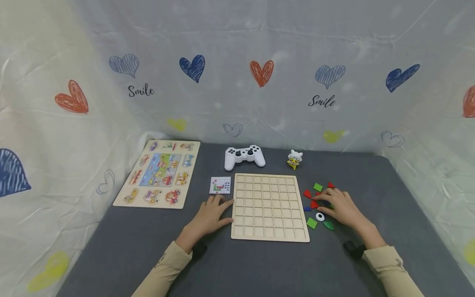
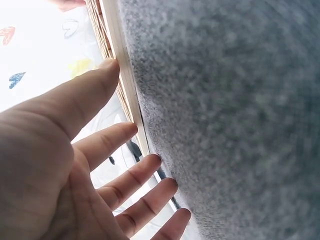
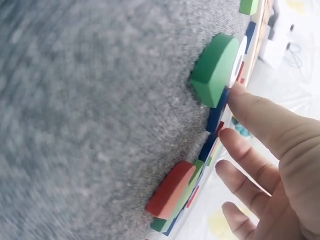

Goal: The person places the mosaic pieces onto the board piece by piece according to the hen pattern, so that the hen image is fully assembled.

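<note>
A wooden grid board (image 1: 266, 207) lies flat on the dark table, its square cells bare. My left hand (image 1: 208, 215) rests at its left side; the thumb (image 2: 95, 82) and index fingertip touch the board's edge in the left wrist view, the other fingers spread. My right hand (image 1: 342, 207) hovers low over loose coloured pieces right of the board, fingers slightly bent and thumb apart. Around it lie a green leaf-shaped piece (image 3: 216, 70), a white ring (image 1: 320, 216), a green square (image 1: 312, 223), a red piece (image 3: 171, 190) and several blue and red ones, partly hidden beneath the fingers.
A small printed pattern card (image 1: 220, 185) lies left of the board. Behind are a white game controller (image 1: 245, 156) and a small yellow-and-white figurine (image 1: 294, 159). A wooden vehicle puzzle (image 1: 148, 202) lies at the far left. A heart-printed curtain (image 1: 222, 103) encloses the table.
</note>
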Demonstrator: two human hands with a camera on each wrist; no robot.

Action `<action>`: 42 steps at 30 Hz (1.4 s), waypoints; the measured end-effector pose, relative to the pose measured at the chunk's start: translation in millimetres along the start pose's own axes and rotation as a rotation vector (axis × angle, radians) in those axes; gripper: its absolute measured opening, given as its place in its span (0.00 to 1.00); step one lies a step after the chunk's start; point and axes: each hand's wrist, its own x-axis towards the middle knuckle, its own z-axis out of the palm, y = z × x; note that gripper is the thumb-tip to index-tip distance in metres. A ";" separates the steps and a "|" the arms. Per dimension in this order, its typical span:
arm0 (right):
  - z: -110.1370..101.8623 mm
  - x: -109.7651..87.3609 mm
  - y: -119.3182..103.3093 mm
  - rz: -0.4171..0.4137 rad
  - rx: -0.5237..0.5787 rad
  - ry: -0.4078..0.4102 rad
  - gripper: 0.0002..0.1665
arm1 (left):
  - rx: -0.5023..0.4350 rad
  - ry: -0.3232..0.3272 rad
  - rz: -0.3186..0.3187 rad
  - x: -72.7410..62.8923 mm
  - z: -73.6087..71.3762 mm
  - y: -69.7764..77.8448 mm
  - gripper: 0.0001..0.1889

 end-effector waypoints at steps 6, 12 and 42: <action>1.2 1.2 0.1 0.014 0.026 0.010 0.14 | 0.016 0.006 0.003 2.3 -1.2 0.1 0.32; 2.4 4.6 1.3 0.025 0.020 -0.006 0.14 | 0.026 0.001 -0.005 2.8 -0.3 0.5 0.32; 5.6 70.2 -47.9 -0.148 0.092 0.037 0.15 | 0.037 0.016 -0.004 0.4 2.1 0.3 0.33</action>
